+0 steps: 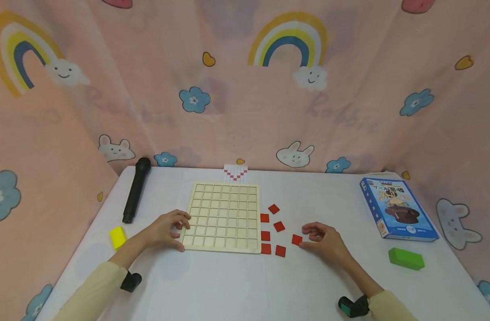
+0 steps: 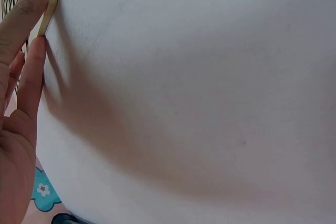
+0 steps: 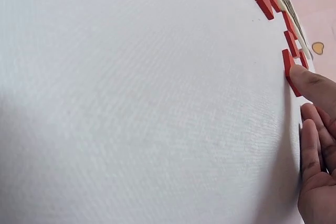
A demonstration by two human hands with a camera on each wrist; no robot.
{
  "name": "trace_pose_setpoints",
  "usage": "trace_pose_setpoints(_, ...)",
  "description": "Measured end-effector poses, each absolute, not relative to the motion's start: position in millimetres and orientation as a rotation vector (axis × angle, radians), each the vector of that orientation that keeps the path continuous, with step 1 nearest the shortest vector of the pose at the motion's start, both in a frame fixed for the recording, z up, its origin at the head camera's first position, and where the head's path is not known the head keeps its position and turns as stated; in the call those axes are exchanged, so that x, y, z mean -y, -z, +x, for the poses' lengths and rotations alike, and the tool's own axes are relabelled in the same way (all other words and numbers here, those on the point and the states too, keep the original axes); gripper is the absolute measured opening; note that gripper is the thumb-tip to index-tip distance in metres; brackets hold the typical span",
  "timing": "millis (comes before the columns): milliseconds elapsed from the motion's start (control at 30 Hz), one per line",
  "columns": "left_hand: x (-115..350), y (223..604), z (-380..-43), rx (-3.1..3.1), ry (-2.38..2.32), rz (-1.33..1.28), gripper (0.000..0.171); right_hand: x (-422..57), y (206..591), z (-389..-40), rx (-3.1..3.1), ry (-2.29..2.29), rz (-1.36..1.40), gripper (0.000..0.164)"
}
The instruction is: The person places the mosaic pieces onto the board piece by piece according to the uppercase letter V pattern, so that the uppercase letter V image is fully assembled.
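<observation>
1. Our left hand (image 1: 166, 228), fingers relaxed and parted, touches the left edge of the grid board (image 1: 224, 217), which lies left of centre on the counter (image 1: 228, 285).
2. Our right hand (image 1: 325, 244), loosely bent, has its thumb against a red tile (image 1: 297, 240) right of the board; we see no firm pinch.
3. That tile looks light, stiff and perhaps slippery — best taken by opposite edges.
4. The board seems rigid — its rim suits steadying.

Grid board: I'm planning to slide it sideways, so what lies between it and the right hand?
Small red tiles lie between the board and right hand, in the head view.
</observation>
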State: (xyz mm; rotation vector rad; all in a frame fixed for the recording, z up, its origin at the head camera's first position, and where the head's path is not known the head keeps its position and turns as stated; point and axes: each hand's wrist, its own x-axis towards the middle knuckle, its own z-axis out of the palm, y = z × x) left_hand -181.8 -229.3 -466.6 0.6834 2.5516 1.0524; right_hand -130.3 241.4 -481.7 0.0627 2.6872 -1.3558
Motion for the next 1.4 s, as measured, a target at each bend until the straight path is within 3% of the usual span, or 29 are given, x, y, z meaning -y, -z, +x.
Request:
trace_pose_setpoints(567,233.8,468.2,-179.5,-2.582,-1.030,0.753,0.045,-246.0,489.6,-129.7,-2.696,1.450,-0.067,0.038)
trace_pose_setpoints(1400,232.9,469.2,-178.0,-2.571,-1.071,0.727,0.045,-257.0,497.1,-141.1,-2.595,1.573,-0.317,0.042)
